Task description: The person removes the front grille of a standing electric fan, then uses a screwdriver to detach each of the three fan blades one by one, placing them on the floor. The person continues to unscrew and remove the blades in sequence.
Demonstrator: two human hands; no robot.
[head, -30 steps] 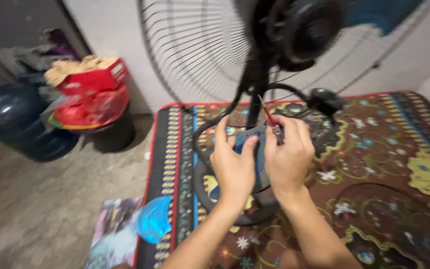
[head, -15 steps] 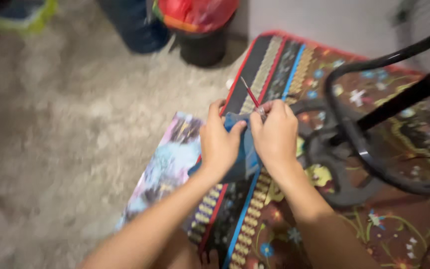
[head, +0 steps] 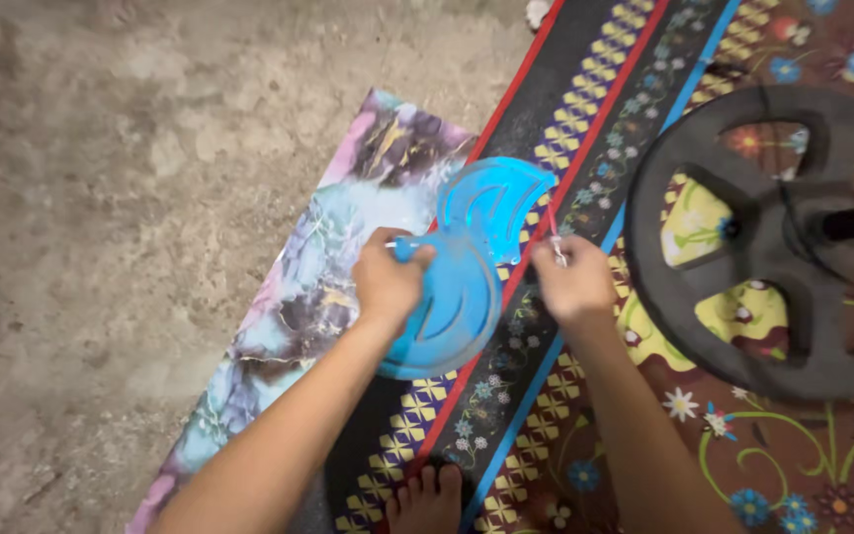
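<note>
A translucent blue plastic fan blade (head: pixel 467 267) is being gripped by the left hand (head: pixel 387 282) above the patterned mat's edge (head: pixel 546 148), while a thin red-handled screwdriver (head: pixel 553 232) is being pinched in the right hand (head: pixel 570 282), the black round fan base (head: pixel 743 247) standing apart.

The view now tips straight down at the floor; the fan's wire guard and motor, the red-bagged bin and the dark water jug are out of sight, and only the fan's round black base (head: pixel 778 242) shows at the right. The two hands, which sat side by side on one blue piece a second ago, are now apart. The left hand (head: pixel 387 282) has its grip on a curved blue plastic piece (head: pixel 452 302), lowered just over the blue fan blade (head: pixel 491 203) at the mat's edge. The right hand (head: pixel 570 282) has swung left with it, off the fan base, the red-handled screwdriver (head: pixel 553 232) pinched in its grip.
</note>
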